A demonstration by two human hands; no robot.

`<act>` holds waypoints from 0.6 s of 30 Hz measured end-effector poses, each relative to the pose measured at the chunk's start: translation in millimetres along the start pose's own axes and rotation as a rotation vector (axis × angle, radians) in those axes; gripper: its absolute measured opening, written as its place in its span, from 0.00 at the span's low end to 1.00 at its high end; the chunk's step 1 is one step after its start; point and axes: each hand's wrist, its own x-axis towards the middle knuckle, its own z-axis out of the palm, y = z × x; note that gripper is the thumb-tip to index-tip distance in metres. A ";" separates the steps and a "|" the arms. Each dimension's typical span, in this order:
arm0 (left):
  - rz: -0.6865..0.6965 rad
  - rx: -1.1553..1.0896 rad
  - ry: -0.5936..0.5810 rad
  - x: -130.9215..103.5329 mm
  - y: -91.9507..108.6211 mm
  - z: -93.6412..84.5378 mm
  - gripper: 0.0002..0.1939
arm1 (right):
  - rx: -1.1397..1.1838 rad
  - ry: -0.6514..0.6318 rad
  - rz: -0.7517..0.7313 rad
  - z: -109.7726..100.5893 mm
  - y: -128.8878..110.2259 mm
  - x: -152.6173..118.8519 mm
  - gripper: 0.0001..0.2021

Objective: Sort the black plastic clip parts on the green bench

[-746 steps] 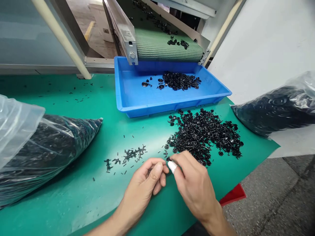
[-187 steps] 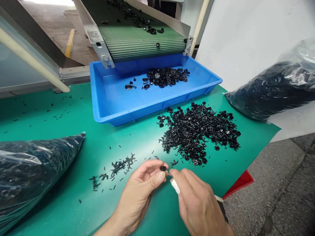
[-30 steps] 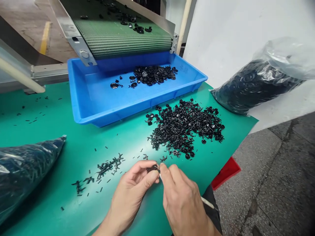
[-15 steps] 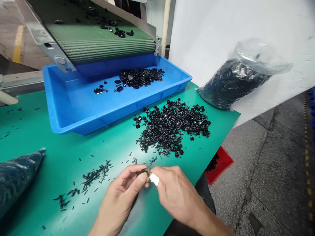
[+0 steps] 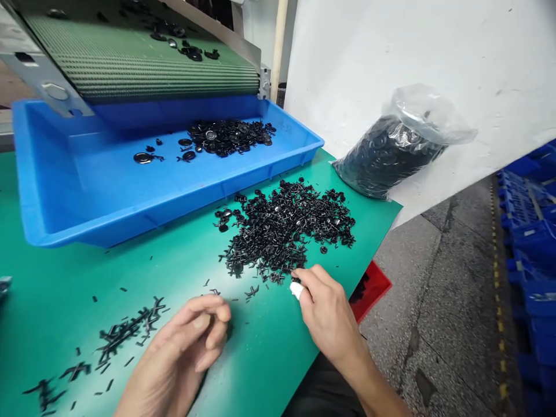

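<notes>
My left hand [image 5: 182,341] is over the green table, its fingers loosely curled with a gap between thumb and fingertips; nothing shows in it. My right hand [image 5: 332,318], with a white wrap [image 5: 296,290] on the thumb, is at the near right edge of a pile of small black plastic parts [image 5: 291,223]. Its thumb and index finger pinch a small black plastic part, mostly hidden by the fingers. Near my left hand lie thin black X-shaped plastic scraps [image 5: 128,330] and short loose bits.
Behind the pile stands a blue tray [image 5: 174,214] holding black round parts, below a green conveyor belt [image 5: 165,75] carrying more. A clear bag of black parts [image 5: 386,153] leans against the white panel at right. A red bin [image 5: 376,289] sits below the table edge.
My hands have separated: the right moved right and up to the pile's edge, the left moved left and loosened its pinch. The view has turned to the right.
</notes>
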 end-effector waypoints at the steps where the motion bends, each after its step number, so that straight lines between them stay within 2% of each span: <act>1: -0.013 0.012 -0.004 0.3 0.0 -0.3 0.11 | 0.000 -0.004 -0.006 0.4 0.0 1.4 0.16; 6: -0.029 0.178 -0.104 -2.2 -8.6 0.6 0.14 | 0.084 -0.010 -0.041 1.6 -8.6 -6.3 0.15; 10: 0.027 0.295 -0.203 -5.6 -14.5 3.9 0.15 | 0.221 -0.068 -0.141 2.6 -31.6 -15.6 0.15; 14: 0.039 0.271 -0.230 -5.2 -15.1 2.6 0.14 | 0.279 -0.152 -0.250 0.9 -55.8 -15.5 0.17; 18: 0.040 0.123 -0.177 -2.1 -17.2 -1.0 0.11 | 0.248 -0.199 -0.321 -2.6 -59.0 -14.8 0.24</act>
